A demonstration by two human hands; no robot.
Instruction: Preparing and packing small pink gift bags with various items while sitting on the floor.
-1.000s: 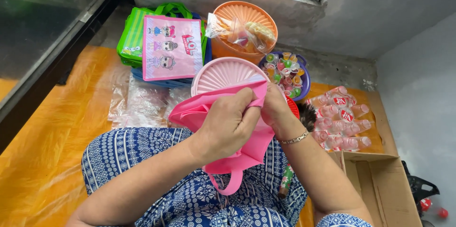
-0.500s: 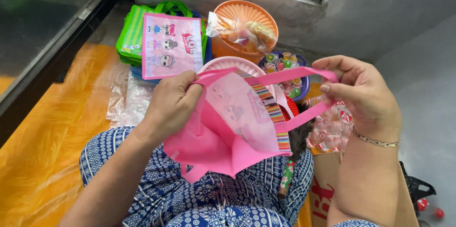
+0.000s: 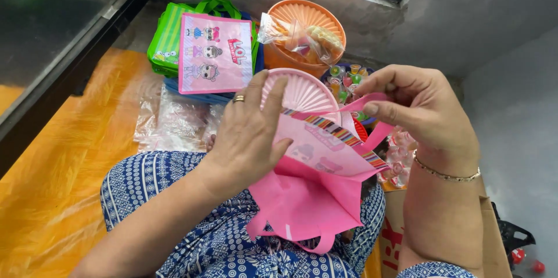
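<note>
While sitting in the frame's middle, holding open a soft pink cloth bag (image 3: 317, 188): left hand (image 3: 247, 132) gripping its near side, right hand (image 3: 427, 112) pinching its handle, stretching sideways.

Pink lid (image 3: 302, 91) partly behind left hand (image 3: 247, 138) and bag (image 3: 317, 179).

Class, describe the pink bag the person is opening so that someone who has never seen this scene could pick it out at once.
Start at the blue patterned lap. Above it, the left hand and right hand spread a pink bag open. Unlike the flat pink cartoon bag on the green pile behind, it is held up, with a rainbow-striped rim.
</note>
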